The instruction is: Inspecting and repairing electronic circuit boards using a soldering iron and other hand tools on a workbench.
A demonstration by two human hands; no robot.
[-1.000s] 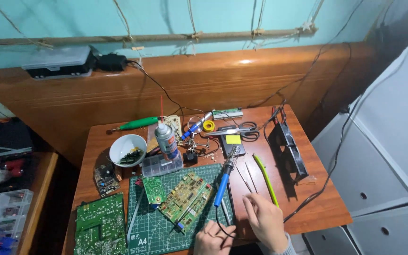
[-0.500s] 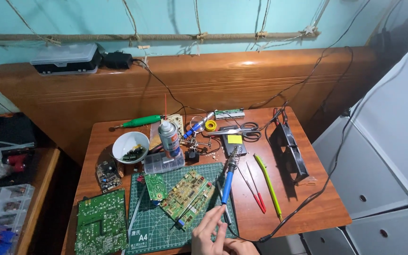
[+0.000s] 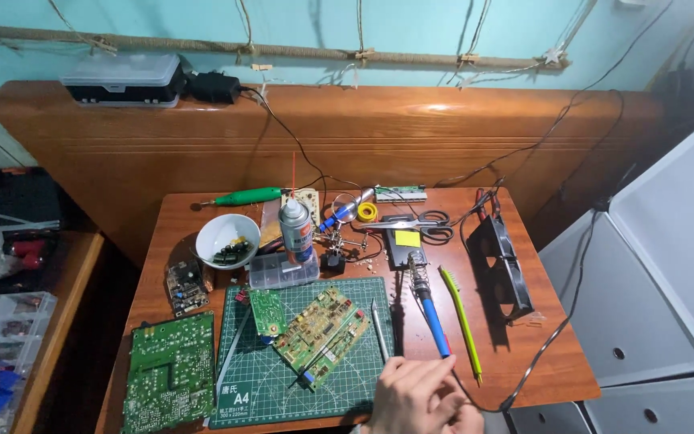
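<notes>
My left hand is at the bottom edge, over the near right corner of the green cutting mat. Its curled fingers reach the rear end of the blue-handled soldering iron, where the black cord leaves it; I cannot tell whether they grip it. Only a sliver of my right hand shows behind it. The iron lies on the wooden table, tip pointing away. Silver tweezers lie at the mat's edge just left of my fingers. A yellow-green pen-like tool lies right of the iron.
Two circuit boards rest on the mat, with a large green board to its left. Farther back stand a white bowl, spray can, clear parts box, scissors and black fan.
My right hand has drawn back off the table to the bottom edge. My left hand has shifted right and lowered its fingers onto the end of the soldering iron's handle.
</notes>
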